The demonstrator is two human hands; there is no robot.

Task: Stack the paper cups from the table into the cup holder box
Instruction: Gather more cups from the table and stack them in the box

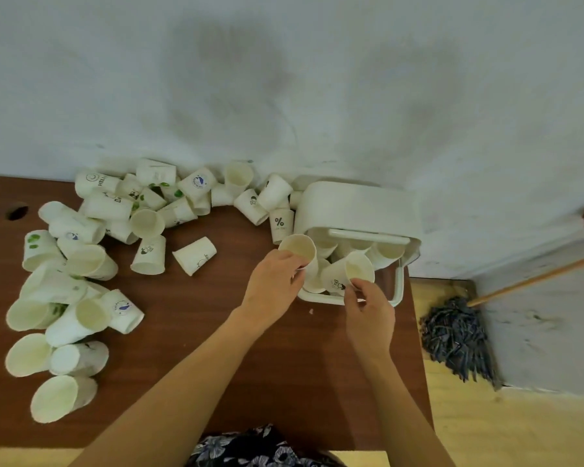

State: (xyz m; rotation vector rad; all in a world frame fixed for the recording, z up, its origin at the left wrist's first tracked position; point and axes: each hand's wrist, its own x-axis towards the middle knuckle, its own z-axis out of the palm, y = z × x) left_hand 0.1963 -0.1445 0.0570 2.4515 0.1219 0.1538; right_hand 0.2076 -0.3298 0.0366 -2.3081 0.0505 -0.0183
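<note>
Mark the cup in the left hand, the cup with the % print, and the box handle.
cup in the left hand [299,247]: head view, inside of its open mouth.
cup with the % print [280,227]: head view, side wall beside the print.
box handle [368,236]: head view, middle of the white bar.

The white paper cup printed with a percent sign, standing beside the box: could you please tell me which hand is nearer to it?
Left. The left hand, gripping a plain cup, sits just below the white percent-sign paper cup; the right hand holds another cup farther right, over the white plastic box.
</note>
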